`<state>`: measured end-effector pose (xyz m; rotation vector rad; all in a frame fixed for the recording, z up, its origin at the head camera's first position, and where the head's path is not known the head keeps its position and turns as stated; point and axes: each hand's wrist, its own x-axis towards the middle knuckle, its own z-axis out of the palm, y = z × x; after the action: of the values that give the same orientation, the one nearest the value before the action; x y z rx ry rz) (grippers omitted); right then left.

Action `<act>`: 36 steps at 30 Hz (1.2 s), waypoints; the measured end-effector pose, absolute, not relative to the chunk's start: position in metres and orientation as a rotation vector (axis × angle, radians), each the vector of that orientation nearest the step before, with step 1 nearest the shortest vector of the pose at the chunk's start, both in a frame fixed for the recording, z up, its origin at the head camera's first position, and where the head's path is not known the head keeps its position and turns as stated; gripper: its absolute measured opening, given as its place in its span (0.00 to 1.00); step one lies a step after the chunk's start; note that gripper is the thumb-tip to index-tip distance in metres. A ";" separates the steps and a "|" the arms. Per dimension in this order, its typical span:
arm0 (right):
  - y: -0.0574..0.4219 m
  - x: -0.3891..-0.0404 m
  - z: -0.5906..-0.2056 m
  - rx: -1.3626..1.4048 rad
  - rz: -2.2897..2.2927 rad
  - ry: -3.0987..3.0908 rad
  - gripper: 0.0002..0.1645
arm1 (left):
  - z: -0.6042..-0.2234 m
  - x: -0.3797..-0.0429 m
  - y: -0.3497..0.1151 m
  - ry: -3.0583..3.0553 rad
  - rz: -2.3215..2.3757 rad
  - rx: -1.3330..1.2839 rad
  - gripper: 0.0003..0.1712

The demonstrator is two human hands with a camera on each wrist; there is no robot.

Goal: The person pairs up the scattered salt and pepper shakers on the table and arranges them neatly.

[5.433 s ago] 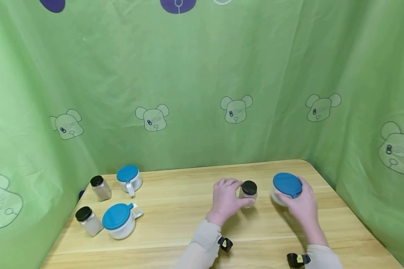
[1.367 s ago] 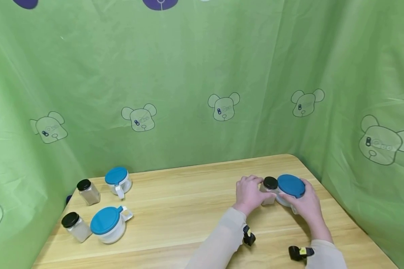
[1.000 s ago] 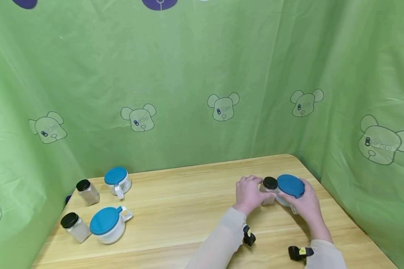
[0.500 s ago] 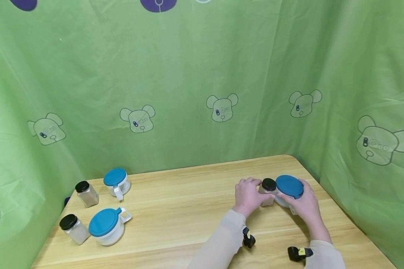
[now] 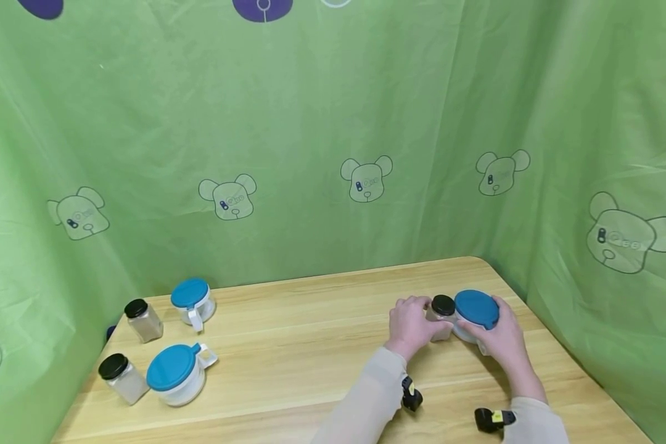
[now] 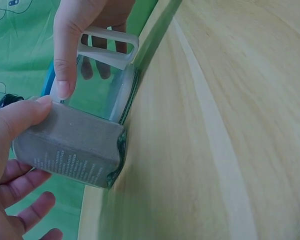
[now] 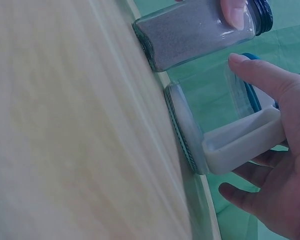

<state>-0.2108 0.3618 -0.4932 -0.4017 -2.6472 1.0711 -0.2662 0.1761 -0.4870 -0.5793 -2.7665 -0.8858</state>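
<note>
At the right of the table, my left hand (image 5: 407,324) grips a square glass jar (image 5: 441,307) with a black screw lid, its thumb in front and fingers behind. Greyish powder fills this jar (image 6: 72,142), and small white print runs along one side. Right beside it stands a round glass seasoning pot (image 5: 476,308) with a blue lid. My right hand (image 5: 502,336) holds the pot from the right, thumb at the lid's edge. The pot's white handle (image 7: 242,145) points toward me, below the right palm. Both containers stand upright on the table.
Toward the left end of the wooden table (image 5: 288,357) stand two more black-lidded jars, a back jar (image 5: 144,320) and a front jar (image 5: 123,377). Next to them are a back blue-lidded pot (image 5: 193,302) and a front blue-lidded pot (image 5: 176,373). Green curtain (image 5: 311,234) surrounds the table.
Since the earliest frame, my left hand has brought the jar rightward, from apart to right beside the pot. Over the last second or so, both hands keep their hold and barely move.
</note>
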 end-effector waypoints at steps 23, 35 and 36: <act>0.360 -0.209 -0.487 -0.305 1.022 -2.672 0.68 | -0.478 -0.260 0.171 -2.818 -0.993 -0.545 0.37; 0.358 -0.203 -0.467 -0.269 0.979 -2.625 0.66 | -0.466 -0.253 0.158 -2.767 -1.072 -0.518 0.36; 0.358 -0.202 -0.465 -0.263 0.978 -2.616 0.65 | -0.465 -0.252 0.157 -2.758 -1.082 -0.518 0.36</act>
<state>-0.2025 0.3575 -0.4652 -0.2630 -2.6164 0.9776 -0.2525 0.1570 -0.4646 -0.5179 -2.7577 -1.0817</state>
